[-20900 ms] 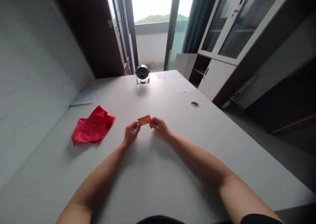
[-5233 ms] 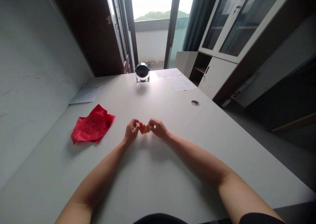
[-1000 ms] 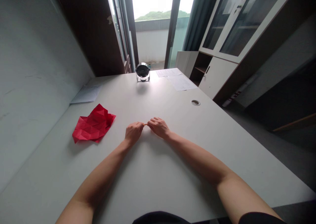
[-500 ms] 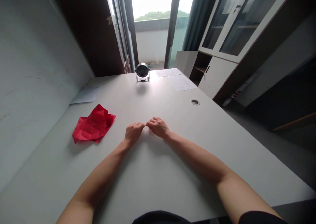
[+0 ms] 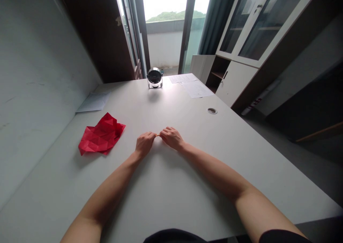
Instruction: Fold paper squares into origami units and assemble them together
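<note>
A thin orange strip (image 5: 158, 135) spans the small gap between my two hands; most of it is hidden by the fingers, and its kind is too small to make out. My left hand (image 5: 145, 143) is closed, pinching the strip's left end. At the right end, my right hand (image 5: 171, 137) pinches it too, fingers curled. Both hands are close to the white desk top (image 5: 171, 186), near its middle. Left of them lies a creased sheet of red paper (image 5: 102, 134), partly raised along its folds.
At the far edge stands a round black device on a silver bracket (image 5: 154, 78). Papers (image 5: 197, 89) lie at the far right, and another sheet (image 5: 93, 102) by the left wall. A cable hole (image 5: 212, 111) is at the right. Beyond it stands a cabinet (image 5: 237, 82) with an open door.
My hands have drawn very slightly apart, so a little more of the orange strip shows between them. The red paper and the other things have stayed put.
</note>
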{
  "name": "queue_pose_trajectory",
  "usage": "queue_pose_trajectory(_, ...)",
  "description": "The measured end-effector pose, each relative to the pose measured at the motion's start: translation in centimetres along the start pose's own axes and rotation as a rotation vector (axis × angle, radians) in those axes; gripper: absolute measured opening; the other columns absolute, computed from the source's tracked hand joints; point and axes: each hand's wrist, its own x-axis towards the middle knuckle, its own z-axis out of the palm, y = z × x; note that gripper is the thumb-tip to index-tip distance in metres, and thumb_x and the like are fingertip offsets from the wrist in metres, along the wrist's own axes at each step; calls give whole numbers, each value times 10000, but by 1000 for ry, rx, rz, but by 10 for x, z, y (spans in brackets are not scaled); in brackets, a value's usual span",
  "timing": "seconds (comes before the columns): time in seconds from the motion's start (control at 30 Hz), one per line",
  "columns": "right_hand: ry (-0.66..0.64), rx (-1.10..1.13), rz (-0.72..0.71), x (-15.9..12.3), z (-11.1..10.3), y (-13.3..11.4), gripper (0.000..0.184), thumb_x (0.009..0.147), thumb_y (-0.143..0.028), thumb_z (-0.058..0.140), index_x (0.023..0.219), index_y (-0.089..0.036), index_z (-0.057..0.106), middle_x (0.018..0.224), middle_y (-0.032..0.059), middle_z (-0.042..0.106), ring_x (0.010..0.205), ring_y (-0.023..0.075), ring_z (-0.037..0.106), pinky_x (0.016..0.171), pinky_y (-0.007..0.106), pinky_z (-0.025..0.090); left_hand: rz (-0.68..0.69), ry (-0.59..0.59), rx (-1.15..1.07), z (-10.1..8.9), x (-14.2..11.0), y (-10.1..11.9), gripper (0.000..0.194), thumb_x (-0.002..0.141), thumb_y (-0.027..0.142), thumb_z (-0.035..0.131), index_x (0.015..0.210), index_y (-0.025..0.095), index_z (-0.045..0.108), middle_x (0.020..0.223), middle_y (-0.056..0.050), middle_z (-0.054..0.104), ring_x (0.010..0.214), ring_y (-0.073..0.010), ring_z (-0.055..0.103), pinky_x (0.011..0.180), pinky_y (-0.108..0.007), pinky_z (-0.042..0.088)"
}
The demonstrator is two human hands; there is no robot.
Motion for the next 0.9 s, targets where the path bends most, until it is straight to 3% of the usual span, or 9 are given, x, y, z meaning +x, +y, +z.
queue_pose_trajectory(0.6,-44,9,-50,1,-4,1,150,1017,-219,526,925,-195,642,910,53,667,905,194,532,830,306,355,-16,-11,-3,0,0,2,297,1039,353,426,930,233,674,913,-37,699,850,-171,605,748,-283,396)
queue_pose_trajectory(0.9,2,-19,50,1,-2,-2,137,1007,-217,545,920,-198,649,934,67,672,925,210,531,836,322,355,-57,-21,-5,-1,1,2,281,1036,347,433,957,241,681,917,-52,690,874,-182,601,758,-283,389)
